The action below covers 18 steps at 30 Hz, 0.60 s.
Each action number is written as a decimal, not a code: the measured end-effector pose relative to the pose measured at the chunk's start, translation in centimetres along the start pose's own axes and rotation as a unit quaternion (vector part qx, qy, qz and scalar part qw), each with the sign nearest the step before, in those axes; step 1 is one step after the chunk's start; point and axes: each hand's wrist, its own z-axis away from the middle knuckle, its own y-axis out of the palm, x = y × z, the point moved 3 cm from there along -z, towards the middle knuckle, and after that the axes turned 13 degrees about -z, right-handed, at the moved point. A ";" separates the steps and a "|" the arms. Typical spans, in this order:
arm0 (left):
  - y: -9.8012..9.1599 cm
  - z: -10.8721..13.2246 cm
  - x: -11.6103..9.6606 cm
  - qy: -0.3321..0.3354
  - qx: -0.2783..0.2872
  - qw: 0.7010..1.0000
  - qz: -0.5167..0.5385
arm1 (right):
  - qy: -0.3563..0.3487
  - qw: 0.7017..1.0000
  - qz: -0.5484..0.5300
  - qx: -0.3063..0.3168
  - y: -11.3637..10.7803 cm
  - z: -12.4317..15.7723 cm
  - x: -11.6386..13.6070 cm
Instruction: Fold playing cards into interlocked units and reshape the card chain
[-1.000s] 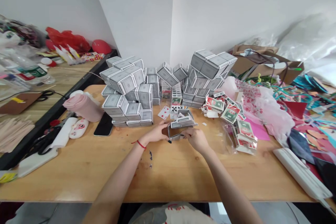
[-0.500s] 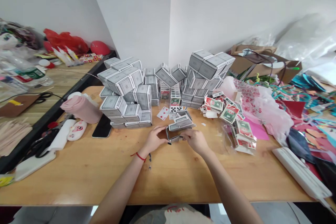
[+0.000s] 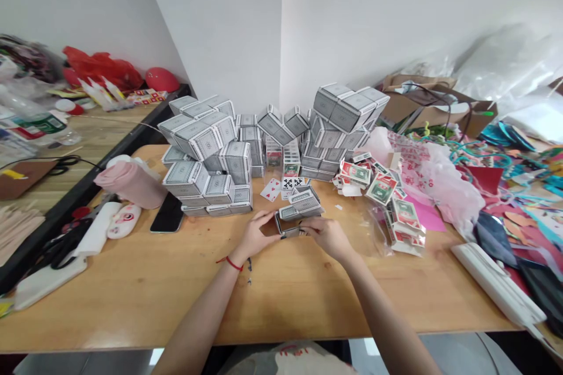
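My left hand [image 3: 256, 236] and my right hand [image 3: 326, 234] meet at the middle of the wooden table [image 3: 132, 281], both closed on a small open card box [image 3: 290, 225] from either side. A fanned stack of playing cards [image 3: 302, 206] lies on top of the box, just behind my fingers. A red string circles my left wrist. Loose face-up cards [image 3: 281, 186] lie a little farther back.
Grey card boxes are heaped in piles at back left [image 3: 206, 155] and back right [image 3: 347, 120]. Red-and-green flat boxes [image 3: 389, 202] spread at the right. A black phone [image 3: 167, 212], a pink roll [image 3: 132, 181] and scissors [image 3: 61, 243] lie left; craft clutter [image 3: 505, 187] fills the right.
Both hands stay on the box and have shifted slightly toward me and left with it; the view has tilted a little.
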 end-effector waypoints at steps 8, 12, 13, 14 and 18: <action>0.1 0.0 0.3 -0.016 0.002 1.000 0.010 | 0.046 0.964 0.018 -0.260 -3.9 -1.0 -0.2; 0.1 0.0 0.3 -0.014 0.000 1.000 0.016 | 0.032 0.986 0.010 -0.166 -3.5 -2.1 0.1; 0.1 0.0 0.3 -0.016 0.000 1.000 0.017 | 0.040 0.982 0.016 -0.182 -3.6 -2.1 0.1; 0.1 0.0 0.3 -0.019 0.001 1.000 0.018 | 0.052 0.975 0.021 -0.217 -3.9 -2.0 0.2; 0.0 -0.1 0.3 -0.033 0.000 0.999 0.020 | 0.118 0.920 -0.018 -0.374 -6.2 -0.3 -0.7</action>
